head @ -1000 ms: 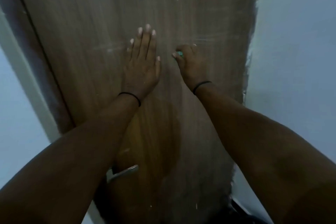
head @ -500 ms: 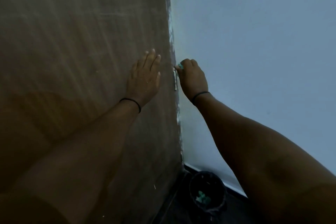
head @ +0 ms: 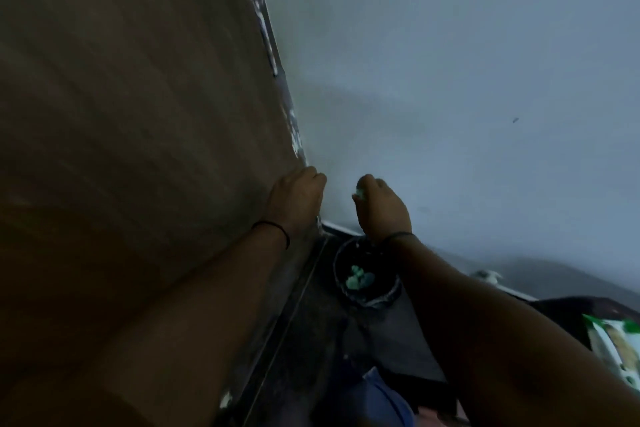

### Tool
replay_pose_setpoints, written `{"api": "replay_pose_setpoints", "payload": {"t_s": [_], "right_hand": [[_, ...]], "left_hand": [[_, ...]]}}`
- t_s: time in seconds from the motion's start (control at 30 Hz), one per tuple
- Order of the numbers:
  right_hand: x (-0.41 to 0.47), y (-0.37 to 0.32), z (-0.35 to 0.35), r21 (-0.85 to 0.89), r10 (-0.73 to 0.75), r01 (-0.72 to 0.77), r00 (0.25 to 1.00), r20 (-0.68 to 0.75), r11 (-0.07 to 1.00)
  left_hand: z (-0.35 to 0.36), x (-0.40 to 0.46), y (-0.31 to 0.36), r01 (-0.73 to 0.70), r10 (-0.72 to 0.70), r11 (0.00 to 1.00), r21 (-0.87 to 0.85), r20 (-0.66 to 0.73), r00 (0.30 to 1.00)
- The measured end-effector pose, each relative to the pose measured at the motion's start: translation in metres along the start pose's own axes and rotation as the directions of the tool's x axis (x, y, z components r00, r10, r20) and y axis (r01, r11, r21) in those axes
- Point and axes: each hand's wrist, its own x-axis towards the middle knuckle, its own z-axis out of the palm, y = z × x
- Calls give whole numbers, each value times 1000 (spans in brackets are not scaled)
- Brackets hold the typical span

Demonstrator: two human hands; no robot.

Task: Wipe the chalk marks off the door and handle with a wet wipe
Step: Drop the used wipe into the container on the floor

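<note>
The brown wooden door (head: 138, 114) fills the left of the head view, dim and blurred, with faint pale streaks. My left hand (head: 296, 201) lies at the door's right edge, its fingers bent over that edge. My right hand (head: 381, 206) hangs in front of the grey wall, above a dark bin, with its fingers curled round a small greenish wet wipe (head: 359, 191) that shows only at the thumb. The door handle is out of view.
A dark round bin (head: 389, 295) stands on the floor by the wall, with crumpled green wipes (head: 358, 279) inside. A green and white packet (head: 620, 354) lies at the right edge. The grey wall (head: 467, 80) fills the right. Blue cloth (head: 377, 399) shows at the bottom.
The view has swung right and down, off the door face. My left hand slid from flat on the door to its right edge. My right hand moved with the wipe off the door, above the bin.
</note>
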Motion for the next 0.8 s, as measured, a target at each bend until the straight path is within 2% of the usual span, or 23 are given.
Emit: {"api": "replay_pose_setpoints", "payload": {"t_s": [0.1, 0.17, 0.37, 0.5, 0.6, 0.7, 0.8], "right_hand": [[-13, 44, 45, -7, 104, -104, 988, 115, 995], [-22, 68, 75, -12, 146, -146, 974, 173, 989], [-30, 135, 155, -19, 280, -283, 932, 231, 959], [-28, 183, 200, -9, 296, -306, 915, 273, 952], [-31, 205, 224, 28, 352, -374, 892, 284, 927], [-42, 206, 229, -41, 304, -307, 898, 317, 951], [-50, 201, 220, -199, 239, -180, 912, 332, 963]], "left_hand": [[63, 0, 3, -4, 4, 1000, 0, 132, 991], [104, -3, 2, -7, 10, 1000, -23, 160, 987], [220, -6, -16, -31, 27, 999, 20, 186, 982], [281, -2, -28, 19, -30, 998, 66, 174, 984], [317, -4, -31, 28, -42, 998, 63, 225, 973], [330, -9, -24, 59, -56, 998, 4, 382, 922], [327, -8, -17, 37, -35, 999, 4, 416, 909]]}}
